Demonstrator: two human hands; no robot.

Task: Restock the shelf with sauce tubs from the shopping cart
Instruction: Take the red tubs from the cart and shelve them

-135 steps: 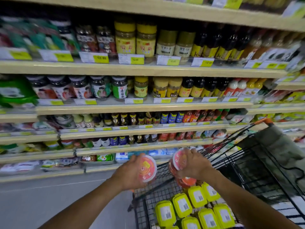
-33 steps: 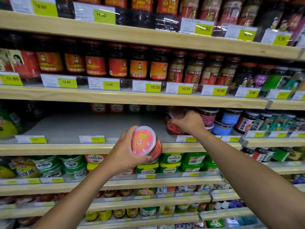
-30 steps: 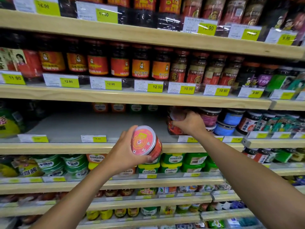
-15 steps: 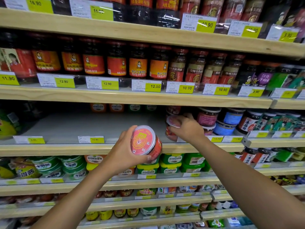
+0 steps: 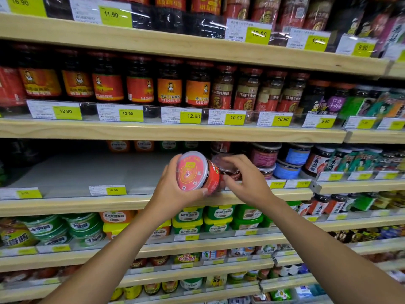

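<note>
My left hand (image 5: 173, 190) grips a red sauce tub (image 5: 196, 172), tilted so that its red lid faces me, right at the front edge of the half-bare middle shelf (image 5: 87, 172). Just behind and to its right a second red tub (image 5: 226, 167) with a clear lid stands on that shelf. My right hand (image 5: 248, 181) curls round this second tub, fingers over its top and thumb low on its front. The shopping cart is out of view.
Dark jars and blue-labelled tubs (image 5: 293, 156) stand to the right of the two tubs. Orange and green tubs (image 5: 131, 145) line the back of the shelf. A row of chili sauce jars (image 5: 140, 84) fills the shelf above, and green tubs (image 5: 219, 218) the one below.
My left hand has lifted its tub up and to the right, to the shelf edge beside the second tub. My right hand has drawn back a little, staying at the tub on the shelf.
</note>
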